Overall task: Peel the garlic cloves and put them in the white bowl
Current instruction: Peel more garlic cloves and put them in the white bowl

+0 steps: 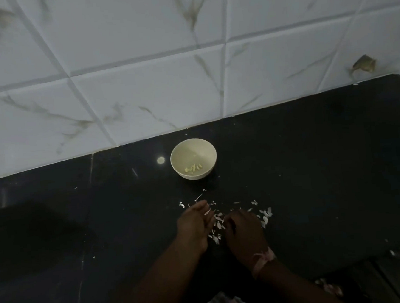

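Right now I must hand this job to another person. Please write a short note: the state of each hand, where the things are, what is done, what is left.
Left hand: low over the black counter, fingers fairly straight, among the garlic skins; it seems to hold nothing.
Right hand: fingers curled down into the skins; whether its grip holds a clove is hidden.
White bowl: upright near the tiled wall, beyond the hands, with a few peeled cloves inside.
Done: some cloves peeled and in the bowl.
Left: no unpeeled clove shows clearly; check the skin pile and under the right hand, then peel what remains.
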Motion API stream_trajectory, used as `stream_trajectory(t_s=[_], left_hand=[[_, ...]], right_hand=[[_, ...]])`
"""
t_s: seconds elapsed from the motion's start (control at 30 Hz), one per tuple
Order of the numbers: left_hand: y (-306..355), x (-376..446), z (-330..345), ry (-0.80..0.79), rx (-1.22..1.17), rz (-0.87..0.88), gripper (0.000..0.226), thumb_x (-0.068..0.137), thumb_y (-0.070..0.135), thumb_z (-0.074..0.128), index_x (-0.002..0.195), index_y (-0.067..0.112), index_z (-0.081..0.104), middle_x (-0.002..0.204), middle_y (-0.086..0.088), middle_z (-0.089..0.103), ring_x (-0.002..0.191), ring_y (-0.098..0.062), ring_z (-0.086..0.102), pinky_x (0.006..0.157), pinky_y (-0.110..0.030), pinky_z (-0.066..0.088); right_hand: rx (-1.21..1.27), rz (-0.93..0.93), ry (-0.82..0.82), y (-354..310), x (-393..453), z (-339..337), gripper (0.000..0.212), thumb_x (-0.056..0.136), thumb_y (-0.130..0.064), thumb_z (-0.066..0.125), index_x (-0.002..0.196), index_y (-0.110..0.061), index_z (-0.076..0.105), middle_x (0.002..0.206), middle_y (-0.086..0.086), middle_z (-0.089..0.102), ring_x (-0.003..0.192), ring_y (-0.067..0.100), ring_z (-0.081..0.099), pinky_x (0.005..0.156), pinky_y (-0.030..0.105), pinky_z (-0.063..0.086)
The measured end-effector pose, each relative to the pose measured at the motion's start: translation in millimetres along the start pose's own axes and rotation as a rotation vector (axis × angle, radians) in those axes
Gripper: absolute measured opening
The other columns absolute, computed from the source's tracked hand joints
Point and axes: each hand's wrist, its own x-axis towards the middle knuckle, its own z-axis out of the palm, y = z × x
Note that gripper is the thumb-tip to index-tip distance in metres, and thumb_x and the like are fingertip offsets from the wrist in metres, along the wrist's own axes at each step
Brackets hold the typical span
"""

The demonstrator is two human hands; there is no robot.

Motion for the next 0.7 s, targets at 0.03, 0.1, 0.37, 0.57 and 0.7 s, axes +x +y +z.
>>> stream_trajectory(t_s=[0.03, 0.1, 0.37, 0.57, 0.7], left_hand=[[-3, -2, 2, -0.022, 0.039, -0.018, 0.039, 0.106, 0.000, 0.027, 0.124, 0.003, 0.062, 0.130, -0.016, 0.062, 0.122, -0.031, 0.060, 0.092, -0.034, 0.051], [-12, -8, 7, -0.088, 0.128, -0.049, 0.040, 0.106, 0.002, 0.026, 0.120, 0.006, 0.064, 0.131, -0.015, 0.062, 0.121, -0.029, 0.060, 0.087, -0.030, 0.053], [-40, -19, 25, -0.217, 0.423, -0.136, 0.027, 0.107, 0.013, 0.040, 0.120, 0.010, 0.064, 0.119, -0.011, 0.067, 0.103, -0.022, 0.065, 0.074, -0.028, 0.055], [-53, -22, 42, -0.225, 0.407, -0.006, 0.032, 0.104, 0.001, 0.033, 0.102, 0.012, 0.063, 0.102, -0.009, 0.070, 0.088, -0.018, 0.067, 0.073, -0.024, 0.057], [-57, -19, 41, -0.239, 0.333, 0.009, 0.027, 0.103, -0.004, 0.039, 0.111, 0.004, 0.064, 0.097, -0.010, 0.071, 0.080, -0.014, 0.072, 0.071, -0.020, 0.059]], right_hand=[[-0.009, 0.005, 0.026, 6, -5, -1, 0.012, 0.093, -0.020, 0.054, 0.090, -0.023, 0.065, 0.092, -0.005, 0.061, 0.086, 0.015, 0.055, 0.085, 0.038, 0.048], [-0.008, 0.045, 0.086, 17, -14, -5, 0.011, 0.091, -0.016, 0.059, 0.087, -0.025, 0.064, 0.088, -0.006, 0.061, 0.083, 0.016, 0.056, 0.082, 0.039, 0.048], [0.052, 0.308, 0.276, 68, -20, -40, 0.011, 0.093, -0.012, 0.065, 0.089, -0.022, 0.067, 0.092, -0.005, 0.065, 0.089, 0.014, 0.057, 0.084, 0.031, 0.038], [-0.103, 0.096, 0.122, 71, 0, -38, 0.013, 0.097, -0.017, 0.062, 0.100, -0.017, 0.075, 0.099, 0.001, 0.069, 0.093, 0.020, 0.059, 0.088, 0.035, 0.036], [-0.290, -0.025, -0.004, 78, 10, -32, 0.026, 0.097, -0.024, 0.049, 0.104, -0.023, 0.074, 0.100, 0.000, 0.067, 0.093, 0.023, 0.057, 0.084, 0.034, 0.033]])
